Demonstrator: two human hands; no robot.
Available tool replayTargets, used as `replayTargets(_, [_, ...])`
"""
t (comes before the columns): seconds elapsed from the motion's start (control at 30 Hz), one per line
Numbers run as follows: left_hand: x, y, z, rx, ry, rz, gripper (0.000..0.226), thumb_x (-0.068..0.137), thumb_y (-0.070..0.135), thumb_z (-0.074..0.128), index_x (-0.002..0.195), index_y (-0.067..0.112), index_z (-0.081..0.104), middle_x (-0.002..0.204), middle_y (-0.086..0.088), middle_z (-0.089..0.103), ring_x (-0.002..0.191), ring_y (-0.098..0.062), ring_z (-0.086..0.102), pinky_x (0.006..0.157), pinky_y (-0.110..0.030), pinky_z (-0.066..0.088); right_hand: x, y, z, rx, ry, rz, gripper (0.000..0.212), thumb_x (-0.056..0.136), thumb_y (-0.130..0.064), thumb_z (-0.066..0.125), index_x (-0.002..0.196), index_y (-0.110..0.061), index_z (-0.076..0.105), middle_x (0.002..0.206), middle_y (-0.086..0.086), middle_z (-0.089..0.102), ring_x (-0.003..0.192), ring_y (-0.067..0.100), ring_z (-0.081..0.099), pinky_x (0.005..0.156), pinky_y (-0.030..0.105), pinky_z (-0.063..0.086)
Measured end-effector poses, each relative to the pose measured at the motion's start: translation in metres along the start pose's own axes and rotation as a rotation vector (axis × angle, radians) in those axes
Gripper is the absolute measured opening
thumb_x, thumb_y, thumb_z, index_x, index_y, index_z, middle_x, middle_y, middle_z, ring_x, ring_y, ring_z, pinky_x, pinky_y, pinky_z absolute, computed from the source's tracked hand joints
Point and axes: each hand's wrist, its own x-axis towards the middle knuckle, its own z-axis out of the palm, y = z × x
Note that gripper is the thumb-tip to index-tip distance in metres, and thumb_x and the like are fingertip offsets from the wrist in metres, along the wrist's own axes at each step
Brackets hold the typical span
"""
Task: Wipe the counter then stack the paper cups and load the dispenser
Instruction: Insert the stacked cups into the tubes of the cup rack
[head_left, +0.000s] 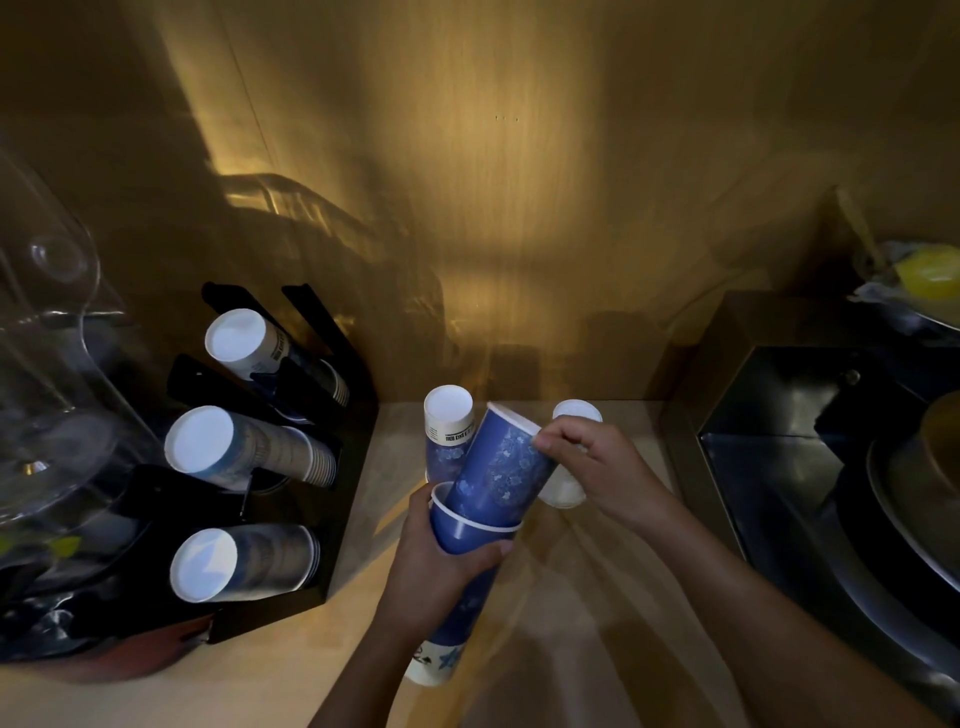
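**Two hands push one blue cup into another**

In the lower middle of the frame, the left hand (441, 566) is wrapped tight around a stack of blue paper cups (460, 597). The stack points up, with its open mouth at the top and its white bottom end near the low edge of the frame. The right hand (597, 467) pinches the rim of one more blue cup (501, 467) with its fingertips. That cup leans to the right, and its bottom end sits inside the mouth of the stack.

Behind the hands, near the middle of the frame, an upside-down cup (448, 431) stands on the pale counter (291, 691). Its white bottom faces up. A white cup (563, 488) is partly hidden behind the right hand.

On the left side of the frame is a black dispenser (291, 587) with three slots. Each slot holds a row of cups lying on their sides: the top row (254, 345), the middle row (244, 449) and the bottom row (244, 564). Their white round bottoms point out at us.

A clear plastic cover (52, 332) fills the far left. A dark metal box (779, 441) sits on the right, and something yellow (930, 273) shows in the upper right corner. The wall (493, 156) behind is brown wood with a warm glow
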Motion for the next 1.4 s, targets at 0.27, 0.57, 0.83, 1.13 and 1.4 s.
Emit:
replayTargets(0.27, [0.001,0.010,0.002,-0.103,-0.026,-0.070,0.068,0.062,0.041,0.079,0.112,0.045,0.033,0.104,0.018,0.054,0.086,0.000,0.062,0.058,-0.005,0.048,-0.016,0.002,0.037,-0.012,-0.318,0.152,0.019,0.090,-0.027,0.052,0.074,-0.026,0.063,0.079,-0.003,0.064,0.074,0.003,0.057,0.068,0.021,0.044])
replayTargets(0.57, [-0.003,0.015,-0.021,-0.711,-0.365,-0.537,0.036,0.085,0.034,0.058,0.121,0.034,0.052,0.119,-0.012,0.062,0.091,-0.029,0.072,0.068,-0.039,0.059,0.003,0.006,0.040,0.143,0.012,0.374,0.025,0.091,-0.026,0.052,0.070,-0.019,0.062,0.072,-0.001,0.063,0.070,0.012,0.058,0.062,0.024,0.041])
replayTargets(0.83, [-0.011,0.012,-0.036,-0.779,-0.281,-0.318,0.089,0.049,0.000,0.086,0.123,0.037,0.054,0.117,-0.013,0.065,0.087,-0.024,0.070,0.063,-0.028,0.055,0.007,0.020,0.054,0.514,0.097,0.734,0.025,0.090,-0.012,0.048,0.073,-0.019,0.065,0.089,0.006,0.069,0.091,0.027,0.062,0.086,0.048,0.050])
replayTargets(1.13, [-0.029,0.021,-0.025,-0.142,0.041,-0.190,0.083,0.052,0.042,0.087,0.122,0.041,0.042,0.136,0.012,0.040,0.113,-0.008,0.051,0.084,-0.021,0.051,0.006,0.017,0.074,0.320,-0.092,0.618,0.030,0.093,-0.007,0.039,0.085,-0.017,0.066,0.094,0.001,0.070,0.088,0.018,0.065,0.076,0.036,0.054])
replayTargets(1.4, [-0.049,0.019,-0.029,-0.350,0.229,-0.192,0.078,0.049,0.034,0.085,0.118,0.037,0.049,0.115,0.015,0.062,0.098,0.000,0.059,0.063,-0.008,0.050,0.003,0.003,0.084,0.285,-0.181,0.387,0.025,0.094,-0.015,0.045,0.079,-0.018,0.064,0.077,-0.006,0.070,0.067,0.003,0.066,0.049,0.009,0.045])
